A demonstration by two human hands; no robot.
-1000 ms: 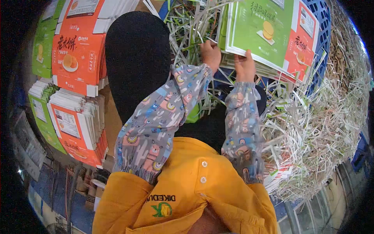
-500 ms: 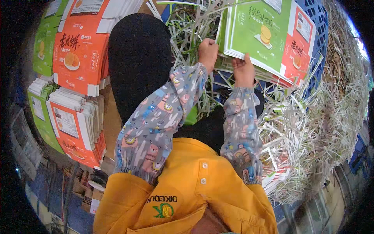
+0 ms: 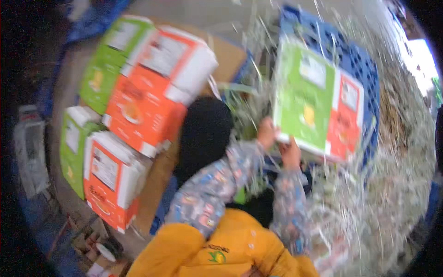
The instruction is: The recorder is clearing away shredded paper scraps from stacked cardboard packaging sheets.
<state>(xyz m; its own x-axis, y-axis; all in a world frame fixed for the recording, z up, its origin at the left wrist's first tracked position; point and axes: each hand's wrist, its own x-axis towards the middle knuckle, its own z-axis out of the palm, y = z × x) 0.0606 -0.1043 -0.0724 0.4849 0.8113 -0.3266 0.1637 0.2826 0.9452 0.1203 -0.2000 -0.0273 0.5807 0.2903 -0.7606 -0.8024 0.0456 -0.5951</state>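
Note:
A stack of flat printed card sheets (image 3: 304, 106), green on the left and orange on the right, lies in front of me. My left hand (image 3: 266, 133) is closed on its near left corner. Just beside it, my right hand (image 3: 290, 154) grips the near edge with the thumb on top, while its other fingers are hidden or blurred. Both forearms wear grey patterned sleeve covers. Motion smears the whole picture somewhat.
Piles of folded green-and-orange cartons (image 3: 138, 108) stand on brown cardboard (image 3: 226, 57) at the left. A blue plastic crate (image 3: 330, 41) is under and behind the sheets. Shredded paper strips (image 3: 369, 207) heap up on the right. My dark-clad knee (image 3: 205, 134) lies between.
The view has swung, so the carton piles and sheets sit lower in the picture. Both hands remain at the stack's near edge, now closer together.

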